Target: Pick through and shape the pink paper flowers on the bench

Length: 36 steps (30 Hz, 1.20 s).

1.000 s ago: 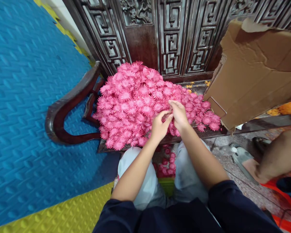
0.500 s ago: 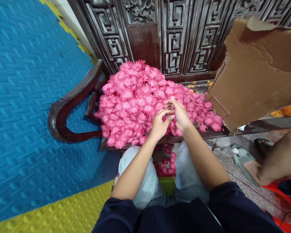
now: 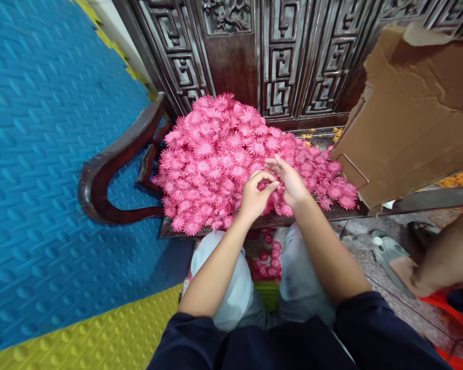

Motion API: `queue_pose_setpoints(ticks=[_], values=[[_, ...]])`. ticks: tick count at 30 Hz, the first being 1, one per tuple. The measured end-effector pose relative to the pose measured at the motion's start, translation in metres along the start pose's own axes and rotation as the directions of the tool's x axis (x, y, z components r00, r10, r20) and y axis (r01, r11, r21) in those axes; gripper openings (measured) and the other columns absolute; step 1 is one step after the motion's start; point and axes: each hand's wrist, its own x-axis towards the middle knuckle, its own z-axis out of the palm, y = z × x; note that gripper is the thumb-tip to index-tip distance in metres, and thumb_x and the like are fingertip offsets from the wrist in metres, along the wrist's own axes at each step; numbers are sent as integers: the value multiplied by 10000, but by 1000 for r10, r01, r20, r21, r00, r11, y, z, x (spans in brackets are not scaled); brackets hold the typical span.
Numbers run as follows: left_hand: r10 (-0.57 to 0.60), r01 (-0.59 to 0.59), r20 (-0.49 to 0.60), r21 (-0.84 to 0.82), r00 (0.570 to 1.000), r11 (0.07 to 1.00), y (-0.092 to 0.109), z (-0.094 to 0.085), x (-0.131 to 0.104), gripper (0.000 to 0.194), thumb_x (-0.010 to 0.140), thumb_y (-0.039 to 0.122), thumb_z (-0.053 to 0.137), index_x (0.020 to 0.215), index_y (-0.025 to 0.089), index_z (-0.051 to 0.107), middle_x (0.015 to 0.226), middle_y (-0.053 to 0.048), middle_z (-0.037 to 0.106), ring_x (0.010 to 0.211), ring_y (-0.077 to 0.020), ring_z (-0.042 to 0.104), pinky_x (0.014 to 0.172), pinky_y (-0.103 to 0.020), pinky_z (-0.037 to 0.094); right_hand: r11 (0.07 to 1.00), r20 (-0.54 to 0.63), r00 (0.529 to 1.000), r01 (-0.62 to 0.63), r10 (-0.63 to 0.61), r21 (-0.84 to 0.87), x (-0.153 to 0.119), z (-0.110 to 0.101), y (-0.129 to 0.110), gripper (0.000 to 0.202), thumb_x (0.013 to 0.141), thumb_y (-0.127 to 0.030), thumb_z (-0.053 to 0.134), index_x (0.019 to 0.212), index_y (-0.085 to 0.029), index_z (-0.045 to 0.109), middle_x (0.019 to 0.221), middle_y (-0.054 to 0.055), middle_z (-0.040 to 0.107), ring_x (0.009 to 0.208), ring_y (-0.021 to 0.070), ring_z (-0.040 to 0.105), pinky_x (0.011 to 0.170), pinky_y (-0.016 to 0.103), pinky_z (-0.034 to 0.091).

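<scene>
A large heap of pink artificial flowers (image 3: 204, 167) lies on a dark wooden bench (image 3: 262, 221). Over the heap's right part, near the bench's front edge, my left hand (image 3: 255, 195) has thumb and index finger pressed together at the tips; whatever they pinch is too small to make out. Close beside it on the right, my right hand (image 3: 289, 180) has its fingers stretched out, with nothing visible in it. The two hands are nearly touching.
A torn cardboard box (image 3: 420, 113) stands on the bench at right. The curved wooden armrest (image 3: 94, 180) is at left, against blue foam mat (image 3: 42, 154). More pink flowers (image 3: 270, 262) lie below between my knees. Another person's leg and shoe (image 3: 389, 252) are at right.
My right hand has moved slightly away from my left and its fingers are straighter. My left thumb and index finger stay together. The view has shifted a little.
</scene>
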Motion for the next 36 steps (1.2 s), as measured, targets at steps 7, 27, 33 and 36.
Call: queue_pose_setpoints(ticks=[7,27,33,36], values=[[67,-39,-296,102,953,994,-3,-3,0,38,775,166,626,750,180,602,812,-13,615,823,-141,574,797,-261,449,965,-70,969,224,-235,-136,-2,-1,0,138,696,-286,648,605,-195,598,653,-48,572,703,94,508,768,234,410],[178,-57,-352,328,919,943,2,-12,2,26,783,207,642,803,195,652,880,-30,617,888,-154,582,853,-285,463,998,112,993,-38,32,48,-4,-2,1,25,645,-188,647,649,-197,669,682,-42,668,652,69,583,666,199,461],[159,-85,-327,228,931,970,-2,-14,5,99,813,221,610,872,193,684,948,-40,699,936,-153,630,911,-305,476,940,76,965,-261,250,219,-3,2,-1,103,736,-168,563,646,-196,605,636,-50,653,610,71,595,696,215,477],[123,-72,-318,167,940,983,-3,-14,5,143,838,261,579,888,191,693,992,-52,711,972,-158,642,939,-322,476,912,96,948,-318,304,258,-3,1,-2,103,766,-179,565,677,-207,609,650,-52,659,631,79,608,717,228,480]])
